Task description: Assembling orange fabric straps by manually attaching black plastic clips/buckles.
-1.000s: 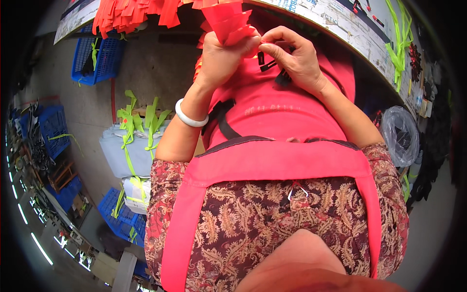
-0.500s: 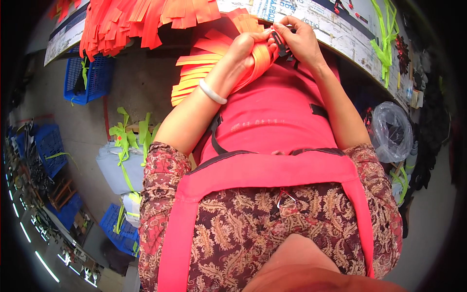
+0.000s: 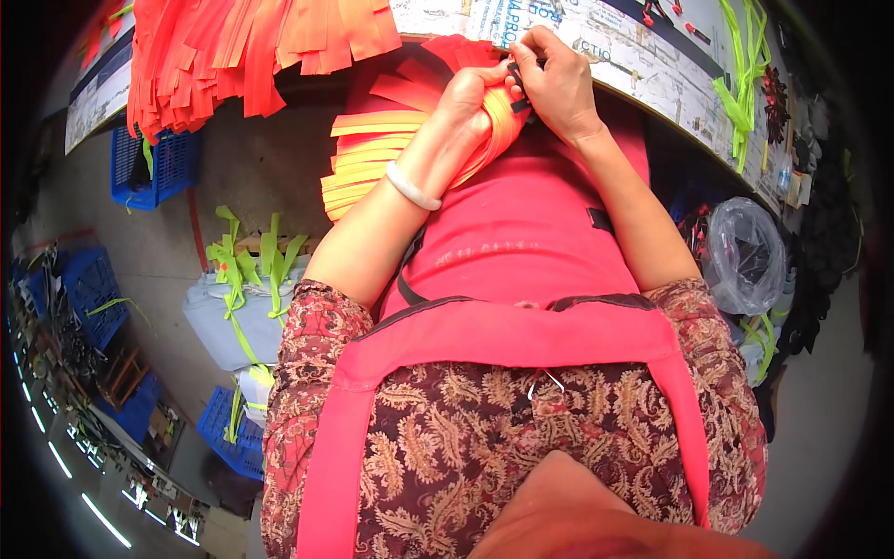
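Observation:
My left hand (image 3: 468,101) is closed around a bundle of orange fabric strips (image 3: 371,156), whose cut ends fan out to the left across my lap. Thumb and fingertips of that hand meet the right fingers just below the table edge. My right hand (image 3: 562,93) is closed in a pinch on a small black piece (image 3: 518,98), its exact kind unclear, at the right end of the bundle. The fingers hide much of the piece and whatever it joins.
Red-orange strips (image 3: 251,42) hang in a thick heap over the edge of the worktable (image 3: 643,79) at the left. Neon-yellow strips (image 3: 740,84) lie at its right. Blue crates (image 3: 177,168) and a grey bundle (image 3: 219,321) stand left; a clear plastic bag (image 3: 745,247) is at right.
My hands have come slightly closer together, and less of the black piece shows below the right fingers. The whole view has shifted a little. Both hands keep their hold.

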Available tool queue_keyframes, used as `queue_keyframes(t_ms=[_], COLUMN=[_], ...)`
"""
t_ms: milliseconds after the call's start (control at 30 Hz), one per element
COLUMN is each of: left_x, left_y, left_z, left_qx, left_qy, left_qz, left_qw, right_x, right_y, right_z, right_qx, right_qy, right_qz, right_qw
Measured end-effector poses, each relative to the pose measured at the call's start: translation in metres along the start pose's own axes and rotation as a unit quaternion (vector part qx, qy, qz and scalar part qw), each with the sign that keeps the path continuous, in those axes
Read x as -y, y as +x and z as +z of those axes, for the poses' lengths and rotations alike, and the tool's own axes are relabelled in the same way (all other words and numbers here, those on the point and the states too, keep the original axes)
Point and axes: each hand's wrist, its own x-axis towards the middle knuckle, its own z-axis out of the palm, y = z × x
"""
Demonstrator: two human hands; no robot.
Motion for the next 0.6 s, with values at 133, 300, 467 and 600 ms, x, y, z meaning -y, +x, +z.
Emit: queue_keyframes(t_ms=[133, 300, 467, 600], left_x=[-0.003, -0.008, -0.009, 0.000], left_y=[0.001, -0.007, -0.059, -0.078], left_z=[0.013, 0.017, 0.062, 0.066], left_qx=[-0.012, -0.023, -0.060, -0.023], left_qy=[0.026, 0.076, 0.282, 0.362], left_qz=[0.034, 0.087, 0.259, 0.337], left_qw=[0.999, 0.993, 0.922, 0.869], right_x=[-0.008, -0.006, 0.018, 0.041], right_y=[0.006, 0.011, -0.008, -0.029], right_z=[0.009, -0.004, -0.040, -0.035], right_qx=[-0.061, 0.041, 0.105, 0.109], right_qy=[-0.143, 0.178, 0.160, 0.197], right_qz=[-0.114, 0.065, 0.111, 0.047], right_qw=[0.981, 0.981, 0.975, 0.973])
